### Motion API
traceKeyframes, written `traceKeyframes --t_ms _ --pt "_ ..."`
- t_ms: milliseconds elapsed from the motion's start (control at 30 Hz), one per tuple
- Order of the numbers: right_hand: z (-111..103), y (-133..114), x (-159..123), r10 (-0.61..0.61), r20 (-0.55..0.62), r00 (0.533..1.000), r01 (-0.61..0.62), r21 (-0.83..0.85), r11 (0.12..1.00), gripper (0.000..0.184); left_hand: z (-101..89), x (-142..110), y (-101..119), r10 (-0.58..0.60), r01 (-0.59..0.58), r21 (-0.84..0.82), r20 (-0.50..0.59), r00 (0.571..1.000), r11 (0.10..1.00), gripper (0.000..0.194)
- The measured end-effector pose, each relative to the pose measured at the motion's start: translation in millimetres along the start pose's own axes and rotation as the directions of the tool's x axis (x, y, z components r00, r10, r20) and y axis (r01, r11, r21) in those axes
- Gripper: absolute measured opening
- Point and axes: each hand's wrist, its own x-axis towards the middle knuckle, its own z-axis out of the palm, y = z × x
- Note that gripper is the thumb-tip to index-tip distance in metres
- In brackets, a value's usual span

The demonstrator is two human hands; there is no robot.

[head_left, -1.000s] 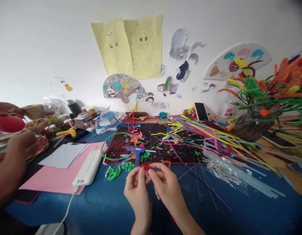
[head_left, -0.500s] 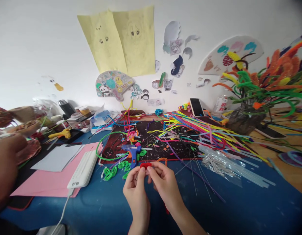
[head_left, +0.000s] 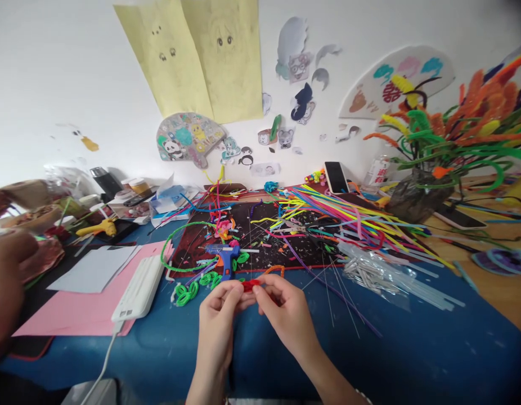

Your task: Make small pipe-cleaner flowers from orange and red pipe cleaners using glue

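Between the fingertips of both hands is a small red pipe cleaner piece [head_left: 250, 286], bent or coiled, partly hidden by the fingers. My left hand [head_left: 221, 306] pinches its left end between thumb and forefinger. From the other side, my right hand [head_left: 283, 306] grips its right end the same way. Just beyond the hands lies a blue glue gun [head_left: 229, 260]. Green looped pipe cleaners [head_left: 187, 293] rest to the left of it, and an orange pipe cleaner [head_left: 274, 270] lies just behind my right hand.
Loose coloured pipe cleaners [head_left: 328, 208] spread over a dark mat. At right are a plastic bag of white sticks [head_left: 365, 273] and a vase of pipe-cleaner flowers [head_left: 425, 197]. At left lie a white power bank [head_left: 140, 289] and pink paper [head_left: 75, 312]. Another person's hand [head_left: 7, 281] shows at far left.
Both hands still hold the red piece; my left hand has shifted left and its wrist has turned slightly. The view has tilted down a little.
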Motion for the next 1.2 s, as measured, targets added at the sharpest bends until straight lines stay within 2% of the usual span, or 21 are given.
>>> traceKeyframes --t_ms 167,300,433,500,567,600,633,700,767,833,867,933,1000,1133,1200 --pt "0 1 0 0.013 -0.014 1.0 -0.013 0.014 1.0 0.018 4.0 0 -1 -0.042 0.041 -0.057 -0.014 0.999 0.998 0.022" --pt "-1 6 -1 -0.028 -0.041 0.999 0.028 -0.005 1.0 0.018 4.9 -3 -3 -0.046 0.045 -0.04 -0.012 0.999 0.998 0.022" --pt "-5 9 -4 -0.179 -0.05 0.983 0.169 -0.152 0.974 0.014 1.7 -3 3 -0.02 0.002 0.149 0.117 0.993 0.989 0.016" --pt "-10 8 -7 -0.303 -0.049 0.952 0.283 -0.245 0.927 0.011 -0.4 -1 10 0.023 -0.096 0.308 0.232 0.972 0.946 0.01" --pt "-16 8 -10 -0.461 -0.046 0.886 0.423 -0.328 0.845 0.011 -1.6 0 19 0.091 -0.259 0.443 0.365 0.927 0.858 0.003" --pt "-20 9 -12 -0.551 -0.039 0.834 0.499 -0.372 0.782 0.013 -1.6 0 24 0.135 -0.353 0.492 0.423 0.896 0.796 0.001" --pt "-25 10 -14 -0.645 -0.029 0.764 0.576 -0.421 0.701 0.015 -1.4 0 28 0.181 -0.447 0.523 0.482 0.857 0.726 0.004" --pt "-35 14 -17 -0.807 0.01 0.59 0.69 -0.526 0.498 0.019 -0.2 -5 34 0.264 -0.604 0.532 0.58 0.77 0.593 0.009" --pt "-47 19 -21 -0.9 0.065 0.431 0.727 -0.616 0.304 0.022 1.5 -12 35 0.295 -0.709 0.489 0.675 0.677 0.508 0.014" --pt "-57 26 -24 -0.934 0.107 0.341 0.713 -0.677 0.183 0.02 3.2 -20 32 0.3 -0.757 0.44 0.729 0.615 0.484 0.017" --pt "-62 30 -25 -0.939 0.123 0.321 0.702 -0.696 0.149 0.018 4.0 -23 29 0.304 -0.77 0.42 0.744 0.595 0.48 0.018" --pt "-70 37 -29 -0.939 0.144 0.313 0.693 -0.711 0.122 0.015 5.7 -27 21 0.317 -0.788 0.391 0.76 0.568 0.475 0.02" --pt "-75 44 -35 -0.932 0.15 0.331 0.695 -0.706 0.134 0.014 7.6 -29 14 0.313 -0.803 0.367 0.781 0.541 0.47 0.022" --pt "-79 47 -47 -0.895 0.131 0.427 0.667 -0.714 0.214 0.013 11.2 -27 6 0.269 -0.811 0.305 0.835 0.48 0.499 0.023" --pt "-79 44 -51 -0.867 0.128 0.481 0.636 -0.732 0.245 0.014 12.1 -26 5 0.259 -0.81 0.296 0.844 0.47 0.506 0.023"
